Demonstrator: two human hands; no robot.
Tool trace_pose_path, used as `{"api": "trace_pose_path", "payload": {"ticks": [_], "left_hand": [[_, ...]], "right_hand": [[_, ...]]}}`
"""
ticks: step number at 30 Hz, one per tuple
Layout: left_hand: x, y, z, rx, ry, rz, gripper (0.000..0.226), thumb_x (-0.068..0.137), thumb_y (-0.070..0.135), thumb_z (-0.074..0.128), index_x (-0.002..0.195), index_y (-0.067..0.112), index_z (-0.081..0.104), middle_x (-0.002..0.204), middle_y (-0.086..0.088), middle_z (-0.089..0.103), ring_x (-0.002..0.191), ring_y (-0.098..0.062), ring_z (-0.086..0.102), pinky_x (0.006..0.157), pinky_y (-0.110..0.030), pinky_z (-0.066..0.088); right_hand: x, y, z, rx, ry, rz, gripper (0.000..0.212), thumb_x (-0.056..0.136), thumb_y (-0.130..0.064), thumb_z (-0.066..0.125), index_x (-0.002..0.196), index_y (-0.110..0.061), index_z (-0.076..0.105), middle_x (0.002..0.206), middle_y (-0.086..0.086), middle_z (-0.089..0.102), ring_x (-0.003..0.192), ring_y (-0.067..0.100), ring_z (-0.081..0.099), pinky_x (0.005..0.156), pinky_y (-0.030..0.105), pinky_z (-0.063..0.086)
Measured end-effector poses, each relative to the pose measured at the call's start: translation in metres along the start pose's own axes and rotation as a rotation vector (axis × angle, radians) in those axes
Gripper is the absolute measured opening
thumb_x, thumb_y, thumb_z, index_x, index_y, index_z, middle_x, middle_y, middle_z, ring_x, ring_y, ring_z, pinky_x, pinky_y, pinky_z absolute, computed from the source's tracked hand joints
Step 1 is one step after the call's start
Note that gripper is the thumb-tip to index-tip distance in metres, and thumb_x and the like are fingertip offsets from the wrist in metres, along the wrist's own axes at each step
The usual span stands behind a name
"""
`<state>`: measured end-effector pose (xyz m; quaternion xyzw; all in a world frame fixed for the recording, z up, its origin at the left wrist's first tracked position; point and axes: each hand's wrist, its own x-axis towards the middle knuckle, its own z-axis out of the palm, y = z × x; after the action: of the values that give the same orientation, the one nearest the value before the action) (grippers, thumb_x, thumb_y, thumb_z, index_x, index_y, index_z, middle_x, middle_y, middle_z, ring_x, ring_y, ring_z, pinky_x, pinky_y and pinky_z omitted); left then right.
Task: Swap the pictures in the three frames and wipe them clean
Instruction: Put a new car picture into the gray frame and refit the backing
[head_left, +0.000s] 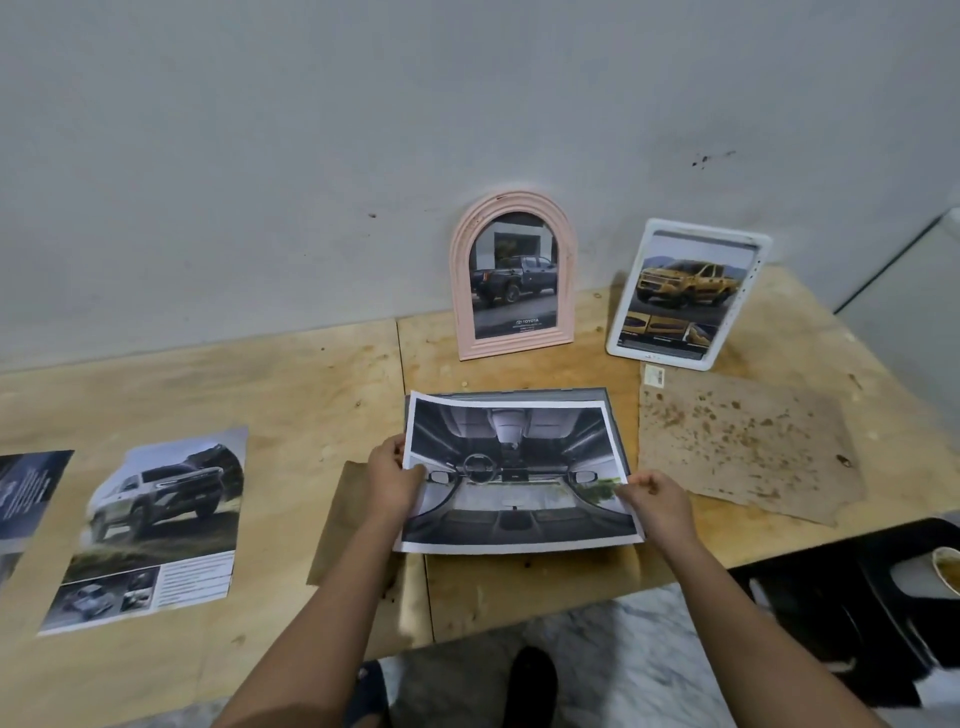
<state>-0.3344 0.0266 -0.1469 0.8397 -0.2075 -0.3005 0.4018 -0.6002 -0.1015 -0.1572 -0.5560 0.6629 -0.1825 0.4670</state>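
1. Floor (613, 639): marbled, below the desk's front edge, with a dark shoe (530, 680) on it.
2. Desk (311, 395): bare plywood panels running back to a grey wall (311, 156).
3. My left grip (393, 480): thumb on top and fingers beneath, pinching the left edge of the interior print (514, 467).
4. My right grip (655, 501): pinching the same sheet at its near right corner.
5. Interior print: landscape format with a white border, showing a car cabin with a steering wheel. It sits mid-desk close to the front edge, and its left edge curls upward. A grey rim (519, 391) of something beneath it shows past its far edge. I cannot tell what that is.
6. Brown board (335, 525): lies flat at the front edge, partly under the interior print and my left wrist.
7. SUV print (156, 525): a loose sheet lying flat toward the desk's left side. A darker sheet (26, 493) lies beyond it at the left edge, cut off from view.
8. Stained board (743, 447): lies flat just right of the interior print, speckled with brown marks.
9. Pink arched frame (511, 275): stands at the desk's back edge against the wall and holds a dark pickup picture.
10. White frame (688, 293): stands near the pink arched frame on its right without touching it. It is tilted back against the wall, holds a yellow pickup picture, and its base is just beyond the stained board.
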Motion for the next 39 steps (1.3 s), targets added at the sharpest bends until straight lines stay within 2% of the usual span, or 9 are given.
{"api": "trace_pose_path", "payload": {"ticks": [8, 13, 16, 21, 24, 27, 30, 33, 39], "left_hand": [[0.0, 0.002, 0.011, 0.055, 0.057, 0.042, 0.045, 0.085, -0.001, 0.056, 0.129, 0.006, 0.051, 0.119, -0.017, 0.049, 0.097, -0.031, 0.055, 0.078, -0.03, 0.045], [0.004, 0.007, 0.009, -0.187, 0.052, -0.007, 0.026, 0.086, -0.003, 0.052, 0.111, 0.0, 0.061, 0.097, -0.009, 0.064, 0.089, -0.025, 0.058, 0.067, -0.024, 0.046], [0.008, 0.016, 0.003, -0.318, 0.051, -0.033, 0.027, 0.084, -0.004, 0.053, 0.107, 0.004, 0.065, 0.101, -0.011, 0.067, 0.091, -0.026, 0.062, 0.079, -0.032, 0.052], [0.018, 0.044, -0.013, -0.463, 0.12, 0.08, 0.02, 0.082, 0.001, 0.065, 0.102, 0.001, 0.067, 0.098, -0.009, 0.064, 0.08, -0.016, 0.06, 0.062, -0.011, 0.047], [0.02, 0.049, -0.025, -0.554, 0.063, 0.105, 0.024, 0.084, -0.009, 0.054, 0.091, 0.009, 0.069, 0.101, -0.007, 0.064, 0.093, -0.02, 0.059, 0.066, -0.014, 0.047], [0.007, 0.049, -0.032, -0.631, -0.067, 0.041, 0.023, 0.089, -0.005, 0.048, 0.09, 0.008, 0.067, 0.095, -0.008, 0.065, 0.077, -0.015, 0.066, 0.055, -0.016, 0.051], [0.001, 0.031, -0.031, -0.723, -0.189, -0.07, 0.024, 0.094, 0.0, 0.039, 0.103, -0.004, 0.061, 0.097, -0.016, 0.065, 0.069, -0.01, 0.069, 0.054, -0.016, 0.054], [0.001, 0.009, -0.029, -0.912, -0.211, -0.217, 0.026, 0.09, 0.005, 0.041, 0.101, -0.006, 0.062, 0.106, -0.027, 0.062, 0.078, -0.025, 0.069, 0.064, -0.026, 0.059], [-0.007, -0.012, -0.023, -0.607, -0.158, -0.193, 0.019, 0.082, 0.007, 0.067, 0.101, 0.004, 0.064, 0.097, -0.019, 0.07, 0.087, -0.032, 0.068, 0.074, -0.038, 0.057]], "right_hand": [[0.008, -0.002, 0.001, -0.035, 0.011, -0.039, 0.009, 0.085, -0.009, 0.062, 0.093, -0.005, 0.059, 0.08, 0.006, 0.057, 0.073, 0.017, 0.05, 0.057, 0.023, 0.038], [0.013, -0.007, -0.006, -0.003, -0.06, -0.065, 0.012, 0.084, -0.01, 0.058, 0.084, 0.001, 0.062, 0.077, 0.013, 0.058, 0.07, 0.021, 0.049, 0.059, 0.027, 0.036], [0.015, -0.019, -0.013, 0.036, -0.081, -0.13, 0.011, 0.085, -0.005, 0.056, 0.08, 0.003, 0.06, 0.071, 0.015, 0.053, 0.063, 0.02, 0.043, 0.056, 0.028, 0.033], [0.02, -0.048, -0.029, 0.243, 0.025, -0.301, 0.015, 0.084, 0.005, 0.059, 0.078, -0.008, 0.059, 0.068, 0.0, 0.054, 0.062, 0.009, 0.049, 0.056, 0.012, 0.04], [0.024, -0.057, -0.038, 0.327, 0.04, -0.341, 0.02, 0.089, 0.003, 0.053, 0.083, -0.011, 0.065, 0.079, 0.004, 0.063, 0.067, 0.001, 0.058, 0.066, 0.022, 0.045], [0.033, -0.052, -0.041, 0.475, -0.007, -0.268, 0.028, 0.092, 0.001, 0.042, 0.088, -0.005, 0.069, 0.102, 0.013, 0.066, 0.095, 0.018, 0.062, 0.079, 0.026, 0.052], [0.032, -0.043, -0.038, 0.649, -0.152, -0.12, 0.026, 0.093, -0.004, 0.042, 0.091, -0.003, 0.068, 0.101, 0.013, 0.066, 0.098, 0.026, 0.061, 0.077, 0.026, 0.054], [0.027, -0.033, -0.033, 0.391, -0.176, -0.113, 0.017, 0.089, -0.006, 0.056, 0.101, -0.007, 0.068, 0.1, 0.004, 0.065, 0.089, 0.014, 0.061, 0.071, 0.018, 0.048], [0.035, -0.017, -0.018, 0.307, -0.172, -0.013, 0.028, 0.083, 0.006, 0.06, 0.107, -0.008, 0.065, 0.108, 0.014, 0.064, 0.091, 0.029, 0.063, 0.067, 0.035, 0.054]]}}
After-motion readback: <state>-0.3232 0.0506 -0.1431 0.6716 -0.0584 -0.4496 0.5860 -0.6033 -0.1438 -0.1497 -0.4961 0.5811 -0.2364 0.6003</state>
